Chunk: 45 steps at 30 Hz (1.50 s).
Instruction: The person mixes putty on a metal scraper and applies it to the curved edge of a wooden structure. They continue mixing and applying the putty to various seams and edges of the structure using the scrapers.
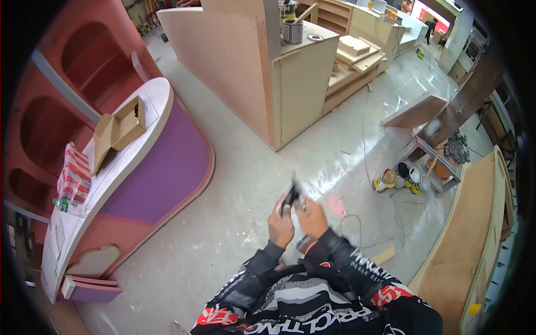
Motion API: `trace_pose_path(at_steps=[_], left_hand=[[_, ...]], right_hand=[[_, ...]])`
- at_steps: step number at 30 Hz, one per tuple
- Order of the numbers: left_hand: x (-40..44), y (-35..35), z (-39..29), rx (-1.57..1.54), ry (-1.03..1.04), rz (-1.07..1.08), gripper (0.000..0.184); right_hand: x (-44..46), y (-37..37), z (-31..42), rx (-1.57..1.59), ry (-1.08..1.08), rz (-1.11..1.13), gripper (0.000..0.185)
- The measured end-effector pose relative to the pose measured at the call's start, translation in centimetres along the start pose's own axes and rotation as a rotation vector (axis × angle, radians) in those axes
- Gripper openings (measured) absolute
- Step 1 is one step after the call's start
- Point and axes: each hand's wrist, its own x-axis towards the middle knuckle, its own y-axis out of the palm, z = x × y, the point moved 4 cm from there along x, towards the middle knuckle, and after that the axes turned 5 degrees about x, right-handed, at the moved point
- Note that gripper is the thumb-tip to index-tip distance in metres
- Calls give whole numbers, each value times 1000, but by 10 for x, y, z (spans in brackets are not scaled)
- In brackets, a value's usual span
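In front of my body, my left hand is closed round a small dark object, with the thumb pressed against its near side. It is black, slim and blurred, so its kind does not show. Close beside it on the right, my right hand has its fingers curled in at the object's edge. Those fingertips are smeared by motion, and whether they grip it is unclear. Both hands are over the grey floor, clear of the counters.
Left stands a curved purple-and-pink counter with an open cardboard box, a striped bag and a plastic bottle. Ahead is a plywood counter with a paint can. Paint buckets and a loose cable lie right.
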Motion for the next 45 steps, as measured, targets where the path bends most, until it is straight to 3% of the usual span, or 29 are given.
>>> trace_pose_path(at_steps=[2,4,6,8,10,11,12,13,15,17,19,21,22,23,25,26,28,29,30,31,32,33,35,37,39,40,41,43,45], left_hand=[[28,4,13,45,-46,-19,40],[53,2,39,46,-314,-61,42],[51,17,17,36,-160,-92,43],[50,41,-3,-1,48,-121,41],[53,60,-28,-11,7,-104,40],[49,73,-36,-37,-55,-87,40],[53,87,-56,1,297,-166,36],[57,102,-63,3,289,-119,36],[54,133,-101,77,873,-64,41],[51,153,-119,118,949,82,42],[44,169,-130,165,1019,205,44],[43,189,-137,263,1028,277,54],[48,199,-141,268,961,312,45],[56,209,-140,269,958,305,45],[95,224,-113,130,454,275,35],[122,231,-104,73,286,305,30],[157,228,-58,-104,-83,313,27],[163,229,-71,-115,-67,292,27],[160,225,-77,-594,-454,145,26],[145,224,-73,-1055,-854,-20,26],[145,224,-31,-1344,-921,306,18],[136,221,-30,-1329,-931,302,18],[115,230,-62,-1778,-1043,693,11],[101,233,-78,-1801,-1161,649,12],[87,232,-80,-1545,-1144,714,16],[78,232,-81,-1423,-1138,738,19],[82,219,-75,-902,-1090,658,26],[88,210,-58,-975,-1085,610,32],[102,196,-53,-890,-1054,550,31]], right_hand=[[-19,3,-6,81,-172,127,33],[-16,-12,-51,169,-173,168,27],[18,-68,-49,-59,263,38,29],[65,-106,-53,283,-70,-210,20],[89,-157,-7,329,34,-287,20],[111,-154,-47,917,-12,-256,15],[111,-169,-14,1327,153,-185,13],[122,-174,-39,1538,356,-144,21],[134,-180,-58,1956,426,353,24],[135,-181,-56,2164,498,479,27],[143,-173,-74,2130,385,663,21],[125,-190,-54,1047,-233,28,17],[121,-188,-68,1045,-233,36,17],[120,-172,-98,1222,-12,288,23],[104,-141,-145,1532,464,791,35],[96,-140,-157,1537,462,788,35],[99,-155,-185,1781,682,357,27],[111,-185,-191,1422,790,-182,37],[121,-227,-150,1179,457,-323,28],[123,-241,-129,1190,469,-321,28],[122,-263,-110,815,256,-508,24],[120,-279,-89,425,37,-667,21],[103,-269,-47,263,-360,-610,17],[84,-257,-12,57,-1019,-313,27],[108,-232,-29,27,-1414,-177,33],[172,-201,-105,-256,-824,-246,34],[228,-169,-189,-723,-252,-159,35],[256,-203,-266,-13,380,-417,28],[248,-205,-274,526,185,-362,26]])
